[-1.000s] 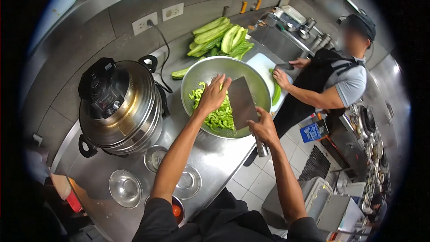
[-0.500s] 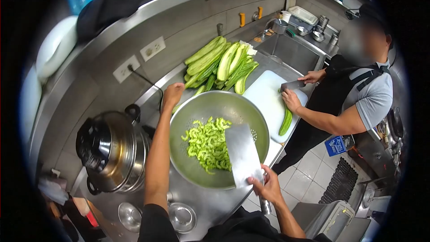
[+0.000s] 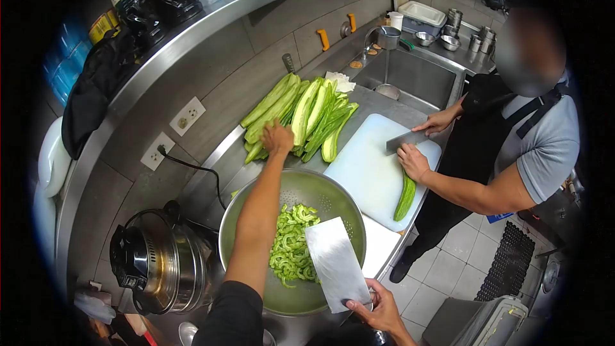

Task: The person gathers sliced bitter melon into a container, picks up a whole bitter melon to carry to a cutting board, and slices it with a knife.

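Note:
My left hand [image 3: 277,138] reaches over the colander to the near left side of a pile of long, halved green cucumbers [image 3: 309,112]. Its fingers look bent and slightly apart at the pile; their tips are partly hidden. In my right hand [image 3: 382,313] is the handle of a broad-bladed cleaver [image 3: 336,263], its blade tilted above the colander's right side. The large metal colander [image 3: 333,202] holds curved, sliced green cucumber pieces [image 3: 291,243]. My left forearm covers part of its left side.
Across the counter, a person in a black apron holds a knife [image 3: 405,141] and a cucumber [image 3: 405,198] on a white cutting board [image 3: 362,170]. A sink [image 3: 416,77] lies behind. At left stands a metal cooker [image 3: 163,263] with a cord [image 3: 208,170]. A shelf [image 3: 154,57] runs above.
My left hand has moved forward from near the colander's far rim to the cucumber pile. The cleaver stays over the colander in my right hand. The view has shifted.

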Demonstrator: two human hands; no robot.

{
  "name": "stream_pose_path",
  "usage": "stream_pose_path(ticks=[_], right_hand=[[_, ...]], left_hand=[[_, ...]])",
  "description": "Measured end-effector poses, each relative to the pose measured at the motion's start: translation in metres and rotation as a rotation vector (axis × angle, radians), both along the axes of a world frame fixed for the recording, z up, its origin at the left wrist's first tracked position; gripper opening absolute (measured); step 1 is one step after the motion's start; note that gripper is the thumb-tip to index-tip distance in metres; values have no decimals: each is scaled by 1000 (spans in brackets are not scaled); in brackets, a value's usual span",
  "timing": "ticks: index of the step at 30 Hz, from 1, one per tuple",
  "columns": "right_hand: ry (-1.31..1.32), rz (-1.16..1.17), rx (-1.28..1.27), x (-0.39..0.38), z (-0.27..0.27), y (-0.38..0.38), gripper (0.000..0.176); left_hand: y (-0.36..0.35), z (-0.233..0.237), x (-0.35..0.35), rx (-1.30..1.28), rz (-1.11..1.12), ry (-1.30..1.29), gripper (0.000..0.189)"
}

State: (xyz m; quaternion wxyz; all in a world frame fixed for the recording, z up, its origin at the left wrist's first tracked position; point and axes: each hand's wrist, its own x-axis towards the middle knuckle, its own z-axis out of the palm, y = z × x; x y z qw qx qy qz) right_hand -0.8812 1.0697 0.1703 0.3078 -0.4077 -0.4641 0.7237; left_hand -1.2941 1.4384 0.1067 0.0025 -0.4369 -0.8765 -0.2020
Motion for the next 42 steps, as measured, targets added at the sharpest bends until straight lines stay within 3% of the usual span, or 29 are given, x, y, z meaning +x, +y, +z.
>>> stream_pose_path(ticks=[3, 7, 10, 16, 21, 27, 29, 30, 33, 37, 42], right_hand=[[-18, -19, -44, 11, 4, 6, 52], [1, -46, -72, 17, -6, 11, 51], [28, -25, -99, 12, -12, 16, 52], [34, 4, -139, 7, -21, 21, 49], [22, -44, -166, 4, -21, 18, 47], [7, -95, -76, -2, -15, 13, 49], [-9, -83, -56, -1, -17, 12, 50], [-32, -73, -27, -1, -17, 11, 48], [-43, -80, 16, 0, -18, 3, 45], [-64, -107, 37, 2, -10, -16, 46], [-103, -141, 95, 8, 10, -62, 49]], left_hand=[[-10, -11, -48, -169, 147, 188, 80], [-44, -2, -79, -229, 117, 274, 87], [-52, -6, -94, -163, 32, 126, 92], [-51, 11, -76, -219, 70, 104, 87], [-34, -12, -107, -215, 27, 103, 83], [-65, 17, -111, -137, -101, 56, 79], [-79, 32, -115, -109, -197, -609, 80], [-89, 30, -119, -34, -176, -793, 78], [-129, 52, -107, 167, -130, -1025, 76], [-170, 59, -100, 281, -140, -1027, 71], [-224, 87, -98, 582, -236, -828, 55]])
